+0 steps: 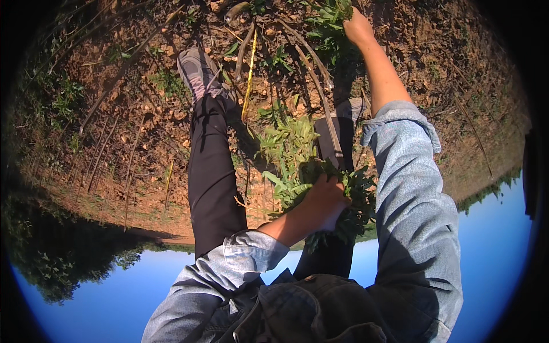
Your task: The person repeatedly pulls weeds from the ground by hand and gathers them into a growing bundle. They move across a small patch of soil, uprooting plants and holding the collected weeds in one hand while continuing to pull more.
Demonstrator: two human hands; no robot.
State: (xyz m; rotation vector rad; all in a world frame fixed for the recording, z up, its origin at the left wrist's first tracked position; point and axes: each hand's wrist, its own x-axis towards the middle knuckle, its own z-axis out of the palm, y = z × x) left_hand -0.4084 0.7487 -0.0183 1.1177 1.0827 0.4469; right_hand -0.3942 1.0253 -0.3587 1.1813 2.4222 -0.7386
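Observation:
My left hand [324, 201] is closed on a bundle of leafy green plants [360, 193] in front of my right thigh. Paler, partly yellowish leaves [291, 141] of the bundle spread beyond it towards the ground. My right arm reaches far forward, and my right hand [359, 26] grips leafy green stems [330, 25] near the picture's top edge. Its fingertips are partly hidden by the leaves. Whether those stems are rooted or loose, I cannot tell.
Stony reddish-brown soil [158, 115] lies underfoot, with low weeds [169, 83] and several dry stalks. A long bare stalk [315, 81] slants before my right leg, and a yellow stalk [250, 77] lies between my feet. My left shoe [199, 70] stands farther left. Trees [64, 253] edge the field.

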